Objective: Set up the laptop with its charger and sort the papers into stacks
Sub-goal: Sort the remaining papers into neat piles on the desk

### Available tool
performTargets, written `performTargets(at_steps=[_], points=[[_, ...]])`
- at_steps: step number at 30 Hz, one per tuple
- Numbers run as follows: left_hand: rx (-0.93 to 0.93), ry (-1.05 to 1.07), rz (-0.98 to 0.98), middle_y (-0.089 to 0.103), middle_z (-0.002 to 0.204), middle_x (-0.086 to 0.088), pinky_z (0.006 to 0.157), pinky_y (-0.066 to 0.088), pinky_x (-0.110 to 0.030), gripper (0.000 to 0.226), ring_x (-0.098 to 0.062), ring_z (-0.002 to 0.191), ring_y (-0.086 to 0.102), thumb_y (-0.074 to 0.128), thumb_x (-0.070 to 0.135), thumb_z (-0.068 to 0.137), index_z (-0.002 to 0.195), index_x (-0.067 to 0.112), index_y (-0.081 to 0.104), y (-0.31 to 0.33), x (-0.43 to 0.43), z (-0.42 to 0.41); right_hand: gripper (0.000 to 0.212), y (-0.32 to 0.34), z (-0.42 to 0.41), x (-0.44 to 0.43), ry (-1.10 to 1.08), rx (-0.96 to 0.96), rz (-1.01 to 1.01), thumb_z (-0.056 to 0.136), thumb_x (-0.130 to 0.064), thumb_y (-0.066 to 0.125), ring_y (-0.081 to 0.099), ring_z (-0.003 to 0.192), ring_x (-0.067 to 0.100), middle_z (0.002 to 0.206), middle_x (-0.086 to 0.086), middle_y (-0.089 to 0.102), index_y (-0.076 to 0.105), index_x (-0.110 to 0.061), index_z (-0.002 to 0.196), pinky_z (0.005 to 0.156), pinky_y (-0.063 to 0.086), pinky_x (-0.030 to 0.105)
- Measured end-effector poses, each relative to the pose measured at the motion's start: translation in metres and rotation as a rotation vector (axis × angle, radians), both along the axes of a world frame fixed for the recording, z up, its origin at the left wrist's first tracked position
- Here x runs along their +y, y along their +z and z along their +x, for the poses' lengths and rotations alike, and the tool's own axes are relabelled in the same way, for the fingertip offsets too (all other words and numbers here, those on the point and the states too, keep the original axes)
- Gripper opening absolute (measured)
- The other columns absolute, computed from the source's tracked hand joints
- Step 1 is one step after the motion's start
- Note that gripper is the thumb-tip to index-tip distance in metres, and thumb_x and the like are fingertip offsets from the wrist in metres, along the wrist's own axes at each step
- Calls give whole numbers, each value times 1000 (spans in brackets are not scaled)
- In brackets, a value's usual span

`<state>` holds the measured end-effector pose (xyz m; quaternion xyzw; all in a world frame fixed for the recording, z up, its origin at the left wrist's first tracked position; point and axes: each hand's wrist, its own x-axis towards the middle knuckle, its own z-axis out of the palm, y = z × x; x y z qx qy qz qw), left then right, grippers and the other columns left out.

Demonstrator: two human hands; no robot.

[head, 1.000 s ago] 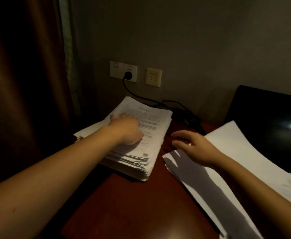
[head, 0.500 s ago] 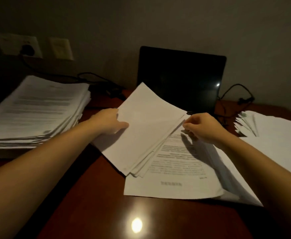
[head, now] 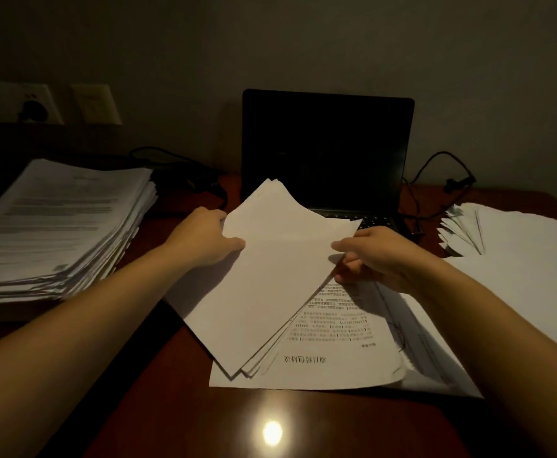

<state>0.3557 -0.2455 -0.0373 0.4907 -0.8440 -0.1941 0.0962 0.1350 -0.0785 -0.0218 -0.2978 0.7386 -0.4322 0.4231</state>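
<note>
Left hand (head: 204, 238) and right hand (head: 376, 256) have raised their gripped sheaf (head: 270, 276) over glossy desk (head: 171, 408).

Single head-worn wide-angle view, facing forward and down, close over bench (head: 178, 408), laptop (head: 326, 150) at centre, wall behind

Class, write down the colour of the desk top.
The desk is glossy reddish-brown; the head view shows it.

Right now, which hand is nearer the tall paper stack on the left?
Left. The left hand sits just right of the stack, gripping the loose sheets; the right hand pinches their opposite edge, farther off.
</note>
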Motion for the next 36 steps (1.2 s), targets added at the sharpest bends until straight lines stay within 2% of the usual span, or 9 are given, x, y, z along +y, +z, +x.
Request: performTargets(at_steps=[4,7,10,13,17,25,28,32,36], points=[[150,-8,22,57,133,-2,90,53,-39,60,-24,115,57,74,37,89,139,14,49,1,11,3,21,-2,0,-3,5,28,-27,92,-16,69,73,84,30,105,16,70,62,-4,108,66,61,36],[275,-1,233,69,102,5,71,52,-26,27,-14,92,65,76,30,89,108,13,66,6,10,7,22,-6,-1,-1,-10,178,-44,91,-20,71,67,79,20,100,6,69,65,-11,110,60,52,29],[260,8,313,63,85,-2,66,45,-30,26,-19,78,61,75,33,89,89,8,68,2,4,13,29,-7,-6,4,-29,294,-34,91,-27,70,63,78,19,99,5,66,64,-15,117,66,50,32],[320,75,257,63,94,-2,75,44,-34,16,-21,89,60,66,31,95,97,14,64,-3,6,14,35,-6,-13,10,-23,434,-28,93,-25,69,66,82,24,108,10,66,61,-9,123,67,56,33],[328,98,277,67,103,-7,75,46,-33,20,-22,94,63,63,29,97,105,11,67,-9,15,13,28,-1,-26,21,33,704,185,93,-33,67,62,69,21,85,10,68,67,-6,98,64,51,32],[265,38,231,51,76,-5,58,35,-32,26,-17,66,47,68,30,93,81,11,54,-7,39,10,47,20,-36,43,179,623,545,88,-50,68,72,78,27,89,13,71,65,-3,90,66,61,35],[148,2,144,54,87,-6,60,37,-31,32,-18,72,49,74,34,88,93,8,55,-5,51,8,47,20,-37,51,189,684,545,91,-51,63,69,72,23,84,10,70,65,-5,85,62,57,31],[39,-39,39,52,139,-12,84,42,-33,74,-33,122,53,79,35,84,142,8,41,-1,65,2,45,17,-38,60,237,732,484,86,-53,69,65,68,18,83,7,69,70,-7,87,61,57,27],[32,-81,-1,51,143,-12,90,47,-38,74,-33,126,52,80,33,83,142,9,42,-1,75,-10,26,17,-36,69,280,615,442,86,-36,75,66,81,21,98,13,72,72,-10,90,82,59,36]])
